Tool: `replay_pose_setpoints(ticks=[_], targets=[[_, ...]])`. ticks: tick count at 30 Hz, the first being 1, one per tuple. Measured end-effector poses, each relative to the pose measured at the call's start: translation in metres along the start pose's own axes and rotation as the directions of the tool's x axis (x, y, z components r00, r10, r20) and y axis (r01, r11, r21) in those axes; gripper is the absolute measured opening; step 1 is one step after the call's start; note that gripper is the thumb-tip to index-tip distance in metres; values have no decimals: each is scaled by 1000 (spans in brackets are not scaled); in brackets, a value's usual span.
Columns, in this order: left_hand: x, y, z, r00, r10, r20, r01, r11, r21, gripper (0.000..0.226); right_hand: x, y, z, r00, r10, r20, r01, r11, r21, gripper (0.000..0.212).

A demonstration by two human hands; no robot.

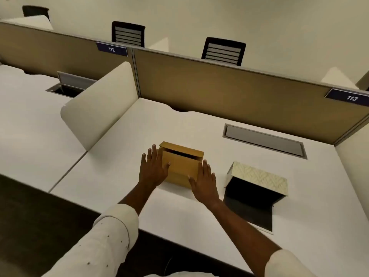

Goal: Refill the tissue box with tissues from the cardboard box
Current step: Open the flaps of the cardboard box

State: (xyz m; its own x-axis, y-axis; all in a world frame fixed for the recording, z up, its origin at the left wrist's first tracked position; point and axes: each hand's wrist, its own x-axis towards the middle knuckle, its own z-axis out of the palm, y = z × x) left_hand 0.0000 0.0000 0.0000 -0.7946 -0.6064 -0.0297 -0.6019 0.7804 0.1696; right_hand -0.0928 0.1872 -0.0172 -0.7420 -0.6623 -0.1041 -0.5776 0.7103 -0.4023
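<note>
A small brown cardboard box point(180, 163) stands on the white desk point(123, 156), its top flap slightly raised with a dark gap under it. My left hand point(152, 169) lies flat against its left side, thumb on the front face. My right hand point(203, 181) rests against its right front corner, fingers spread. To the right stands the tissue box point(259, 175), cream-patterned outside and black inside, turned with its open side toward me and a dark flap lying flat on the desk. No tissues are visible.
A tan partition point(229, 92) with plates 112 and 113 closes off the back of the desk. A cream side divider point(99, 102) stands at the left. A closed grey cable hatch point(263, 139) sits behind the tissue box. Black chairs stand beyond the partition.
</note>
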Motion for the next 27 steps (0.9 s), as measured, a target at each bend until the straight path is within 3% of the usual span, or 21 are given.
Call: replay_pose_setpoints(ticks=[6, 11, 15, 19, 22, 24, 27], targets=[[1, -12, 6, 994, -44, 100, 55, 993, -108, 75, 4, -6, 7, 994, 89, 61, -97, 985, 146, 75], [2, -20, 6, 994, -39, 105, 70, 947, -312, 77, 10, -21, 13, 989, 139, 50, -148, 929, 339, 77], [3, -19, 4, 972, -142, 188, 225, 795, -564, 82, 8, -32, 14, 983, 175, -63, -104, 798, 594, 71], [3, -23, -4, 969, -183, 164, 243, 614, -751, 67, 2, -37, 14, 957, 265, -116, -137, 767, 627, 77], [0, -32, -9, 935, -268, 233, 337, 465, -818, 69, -4, -33, 18, 930, 279, -240, -66, 768, 637, 56], [-1, -42, -10, 909, -244, 338, 416, 470, -778, 80, -11, -30, 24, 905, 280, -321, 0, 754, 657, 34], [-5, -53, -9, 910, -171, 378, 414, 453, -790, 69, -18, -24, 33, 903, 271, -332, 16, 753, 657, 29]])
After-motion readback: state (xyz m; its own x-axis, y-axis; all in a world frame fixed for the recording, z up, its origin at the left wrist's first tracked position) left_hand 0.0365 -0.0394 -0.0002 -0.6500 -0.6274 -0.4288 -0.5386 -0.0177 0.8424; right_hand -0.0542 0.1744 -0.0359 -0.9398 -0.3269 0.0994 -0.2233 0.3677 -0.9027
